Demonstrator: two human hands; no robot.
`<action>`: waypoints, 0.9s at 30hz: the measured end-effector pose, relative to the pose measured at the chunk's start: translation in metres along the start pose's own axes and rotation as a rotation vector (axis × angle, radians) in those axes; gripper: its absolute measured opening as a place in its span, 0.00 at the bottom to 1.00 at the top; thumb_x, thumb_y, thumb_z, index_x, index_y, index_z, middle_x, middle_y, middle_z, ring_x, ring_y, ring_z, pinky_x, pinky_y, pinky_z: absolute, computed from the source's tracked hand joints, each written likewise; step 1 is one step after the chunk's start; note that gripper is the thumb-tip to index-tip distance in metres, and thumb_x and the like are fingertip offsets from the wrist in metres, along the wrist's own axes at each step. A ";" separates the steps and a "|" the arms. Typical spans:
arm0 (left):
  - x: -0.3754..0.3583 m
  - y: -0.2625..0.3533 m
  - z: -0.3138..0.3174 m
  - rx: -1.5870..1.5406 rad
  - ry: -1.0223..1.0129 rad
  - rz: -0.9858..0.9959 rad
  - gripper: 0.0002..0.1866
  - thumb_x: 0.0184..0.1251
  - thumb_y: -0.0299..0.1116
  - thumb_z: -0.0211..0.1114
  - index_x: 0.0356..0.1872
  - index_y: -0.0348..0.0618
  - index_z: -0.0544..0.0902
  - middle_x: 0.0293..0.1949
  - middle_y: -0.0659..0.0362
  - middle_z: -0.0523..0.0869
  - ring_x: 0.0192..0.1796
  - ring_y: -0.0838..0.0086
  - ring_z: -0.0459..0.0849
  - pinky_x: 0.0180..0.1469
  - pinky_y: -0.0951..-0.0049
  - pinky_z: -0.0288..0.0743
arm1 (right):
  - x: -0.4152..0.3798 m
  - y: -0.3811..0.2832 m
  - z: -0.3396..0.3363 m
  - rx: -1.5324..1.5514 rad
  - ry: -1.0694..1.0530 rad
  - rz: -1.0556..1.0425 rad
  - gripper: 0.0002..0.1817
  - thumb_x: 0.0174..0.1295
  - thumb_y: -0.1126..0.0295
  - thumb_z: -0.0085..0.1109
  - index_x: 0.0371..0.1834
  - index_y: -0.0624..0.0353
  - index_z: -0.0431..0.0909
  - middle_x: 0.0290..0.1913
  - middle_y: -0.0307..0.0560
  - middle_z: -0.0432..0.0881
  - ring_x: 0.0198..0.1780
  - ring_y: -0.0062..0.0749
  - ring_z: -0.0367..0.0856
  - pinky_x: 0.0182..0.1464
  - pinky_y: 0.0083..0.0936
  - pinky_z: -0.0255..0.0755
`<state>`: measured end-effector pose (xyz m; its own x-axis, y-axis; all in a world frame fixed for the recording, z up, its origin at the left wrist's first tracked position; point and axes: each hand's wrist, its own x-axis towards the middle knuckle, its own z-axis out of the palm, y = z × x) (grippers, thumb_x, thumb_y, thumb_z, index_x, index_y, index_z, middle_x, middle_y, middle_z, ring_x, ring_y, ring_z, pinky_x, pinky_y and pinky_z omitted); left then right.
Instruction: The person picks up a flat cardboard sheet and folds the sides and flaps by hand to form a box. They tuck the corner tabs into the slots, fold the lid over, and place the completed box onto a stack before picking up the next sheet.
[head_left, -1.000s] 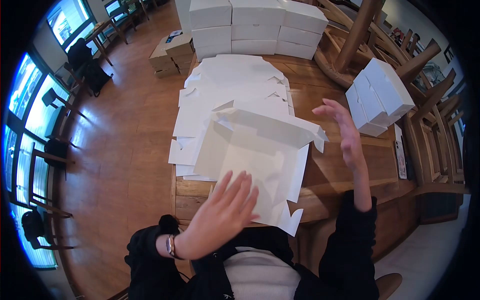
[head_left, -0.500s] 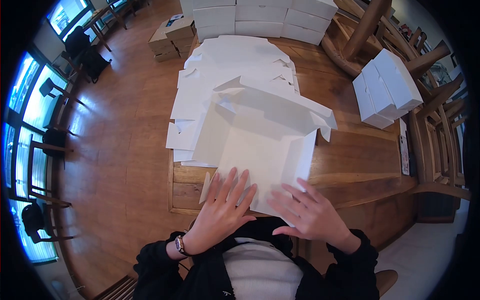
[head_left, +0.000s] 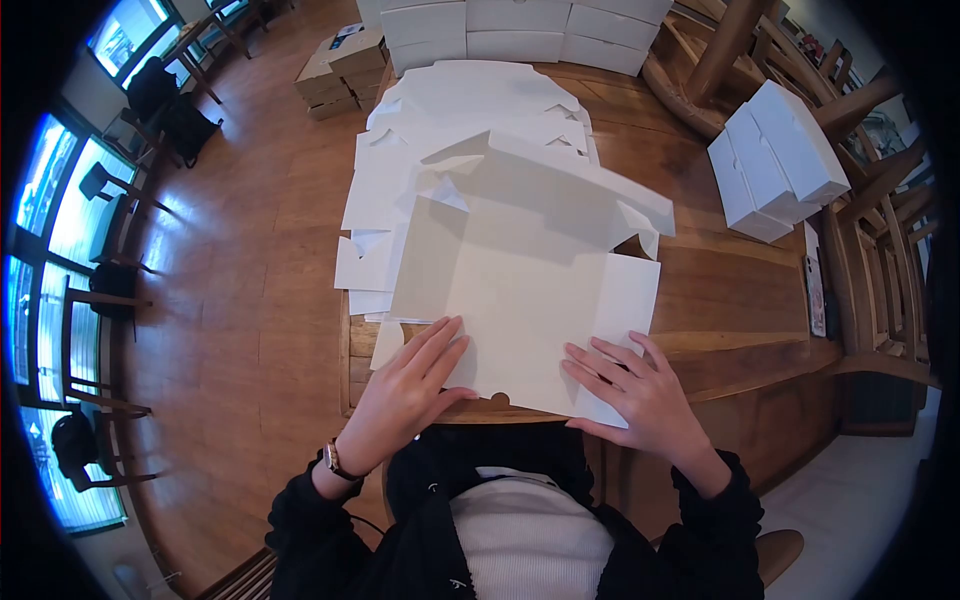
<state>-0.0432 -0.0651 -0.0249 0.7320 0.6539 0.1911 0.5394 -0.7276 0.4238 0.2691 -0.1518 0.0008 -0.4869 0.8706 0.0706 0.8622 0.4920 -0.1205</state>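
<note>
A partly folded white cardboard box blank lies in front of me, its far wall raised and its left and right flaps spread outward. My left hand rests on its near left part, fingers out and nearly side by side. On the near right part lies my right hand, fingers spread, touching the side flap. Neither hand grips anything. Beneath and beyond the blank is a stack of flat white cardboard sheets.
The wooden table bears rows of white boxes at the back and more white boxes at the right. A phone lies by the right edge. Brown cartons stand beyond the table's left side.
The blank's right flap has dropped outward, and its far wall has shifted slightly away. My left hand has moved left to the near left part; my right hand has come down onto the right part.
</note>
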 end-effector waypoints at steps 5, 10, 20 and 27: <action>0.000 -0.001 0.002 0.103 0.050 0.116 0.31 0.68 0.46 0.73 0.61 0.30 0.81 0.68 0.41 0.79 0.72 0.51 0.78 0.67 0.58 0.78 | -0.008 0.009 0.025 0.070 0.188 -0.045 0.30 0.61 0.43 0.72 0.61 0.47 0.86 0.67 0.35 0.84 0.69 0.36 0.80 0.74 0.46 0.69; 0.006 0.008 -0.006 0.094 0.023 0.141 0.31 0.67 0.44 0.73 0.61 0.29 0.81 0.65 0.42 0.82 0.67 0.54 0.82 0.67 0.60 0.78 | -0.013 0.023 0.036 0.219 0.325 -0.076 0.18 0.64 0.51 0.72 0.51 0.48 0.91 0.59 0.35 0.90 0.67 0.37 0.84 0.73 0.47 0.72; 0.028 0.006 -0.021 0.072 -0.046 -0.004 0.15 0.65 0.29 0.73 0.51 0.40 0.82 0.30 0.52 0.88 0.38 0.58 0.85 0.57 0.60 0.72 | -0.003 0.045 0.028 0.844 0.301 0.315 0.12 0.75 0.63 0.65 0.47 0.59 0.91 0.44 0.46 0.93 0.50 0.29 0.89 0.60 0.33 0.77; 0.062 -0.001 -0.030 -0.160 -0.039 -0.215 0.16 0.68 0.36 0.74 0.43 0.39 0.76 0.18 0.49 0.77 0.28 0.51 0.79 0.52 0.60 0.68 | 0.027 0.062 0.021 1.101 0.244 0.729 0.16 0.72 0.58 0.70 0.39 0.63 0.88 0.32 0.39 0.88 0.33 0.14 0.80 0.37 0.17 0.75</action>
<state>-0.0109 -0.0178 0.0133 0.6248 0.7793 0.0480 0.6143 -0.5286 0.5859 0.3065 -0.0978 -0.0255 0.1691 0.9669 -0.1909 0.2959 -0.2346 -0.9260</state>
